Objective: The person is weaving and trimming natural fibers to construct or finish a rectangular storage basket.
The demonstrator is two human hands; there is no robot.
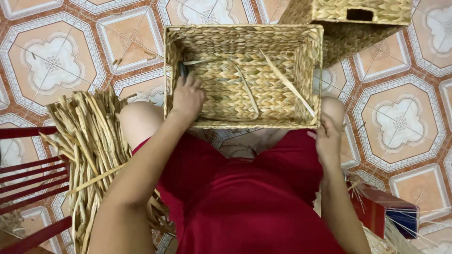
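A rectangular woven straw basket (310, 75) rests on my knees, its opening facing up toward me. My left hand (188, 98) reaches inside at the near left corner, its fingers closed around a small dark tool (183, 70) against the left wall. My right hand (328, 138) grips the basket's near right corner from outside. Loose straw strands (287, 84) lie across the basket's woven bottom.
A second woven basket (358, 23) with a handle slot stands behind on the patterned tile floor (52, 56). A bundle of dried straw (89, 146) lies at my left beside a red slatted chair (28, 169). A red and blue box (391, 214) sits at the right.
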